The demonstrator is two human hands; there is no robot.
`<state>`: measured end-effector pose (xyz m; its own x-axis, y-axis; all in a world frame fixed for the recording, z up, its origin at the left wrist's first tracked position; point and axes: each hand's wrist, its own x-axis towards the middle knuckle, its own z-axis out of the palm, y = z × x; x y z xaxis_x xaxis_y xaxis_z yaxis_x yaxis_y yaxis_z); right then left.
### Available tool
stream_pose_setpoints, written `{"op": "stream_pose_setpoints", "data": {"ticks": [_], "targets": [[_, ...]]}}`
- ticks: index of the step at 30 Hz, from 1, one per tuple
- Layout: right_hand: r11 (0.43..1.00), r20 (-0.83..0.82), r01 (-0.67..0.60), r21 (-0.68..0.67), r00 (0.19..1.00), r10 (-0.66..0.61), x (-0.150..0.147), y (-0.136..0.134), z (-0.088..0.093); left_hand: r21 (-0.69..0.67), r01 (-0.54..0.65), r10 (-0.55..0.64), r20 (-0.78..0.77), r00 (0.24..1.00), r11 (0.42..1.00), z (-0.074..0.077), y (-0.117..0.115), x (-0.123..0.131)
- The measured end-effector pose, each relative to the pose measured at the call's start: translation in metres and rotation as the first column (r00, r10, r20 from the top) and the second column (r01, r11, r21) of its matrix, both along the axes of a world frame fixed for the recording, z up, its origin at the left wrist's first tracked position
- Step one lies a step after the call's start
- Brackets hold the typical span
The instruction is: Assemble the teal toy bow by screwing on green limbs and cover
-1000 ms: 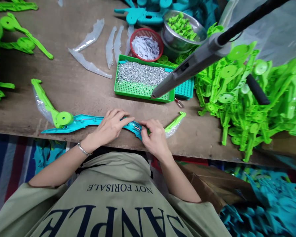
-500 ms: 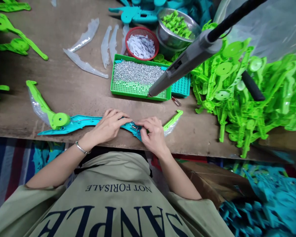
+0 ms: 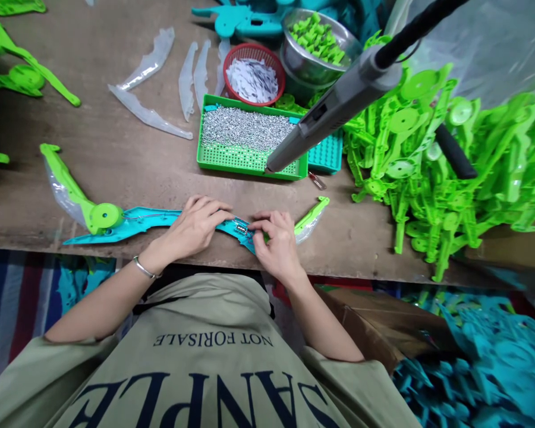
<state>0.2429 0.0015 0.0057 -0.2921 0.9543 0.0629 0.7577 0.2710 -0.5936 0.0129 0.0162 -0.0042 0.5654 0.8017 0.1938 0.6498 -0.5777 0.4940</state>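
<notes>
Worn on my head, a single camera looks forward and steeply down past my chest, catching my left hand [image 3: 198,226] and right hand [image 3: 276,241] from above, near mid-frame. The lens sits close enough that my shirt [image 3: 196,339] fills the foreground below my hands, its lettering upside down, yet the view is wide enough to hold both forearms [image 3: 332,318]. Ahead of my hands, the workbench [image 3: 138,160] runs to the top edge; its near edge, just behind them, slants slightly down to the right. A grey tool [image 3: 330,113] cuts across the view ahead of my right hand, partly covering a green tray [image 3: 229,154].
</notes>
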Motion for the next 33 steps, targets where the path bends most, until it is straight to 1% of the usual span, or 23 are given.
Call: {"op": "stream_pose_setpoints", "data": {"ticks": [4,8,11,15,20,27,33], "targets": [[1.0,0.011,0.0,-0.02,1.0,0.0,0.0,0.0,0.003,-0.008,0.006,-0.006,-0.041,0.999,1.0,0.003,0.0,0.001],[0.998,0.028,-0.014,0.057,1.0,0.013,-0.001,-0.003,0.007,-0.026,0.013,-0.015,-0.065,0.998,1.0,0.005,0.0,0.0],[0.99,0.072,-0.067,0.121,0.996,0.059,-0.001,-0.004,0.011,-0.036,0.013,-0.015,-0.062,0.998,0.999,0.004,-0.001,0.0],[0.983,0.153,-0.122,0.138,0.983,0.1,0.001,-0.004,0.01,-0.038,0.005,-0.008,-0.065,0.998,0.999,0.002,-0.001,0.0],[0.974,0.131,-0.136,0.183,0.985,0.113,0.003,-0.003,0.006,-0.027,0.015,-0.016,-0.059,0.998,1.0,0.001,0.0,-0.001],[0.982,0.116,-0.112,0.149,0.989,0.095,0.003,-0.003,0.005,0.003,0.026,-0.026,-0.065,0.998,1.0,-0.001,0.0,-0.002],[0.988,0.099,-0.085,0.131,0.992,0.072,0.003,-0.002,0.004,-0.02,0.015,-0.016,-0.06,0.998,1.0,0.0,0.0,0.0]]}}
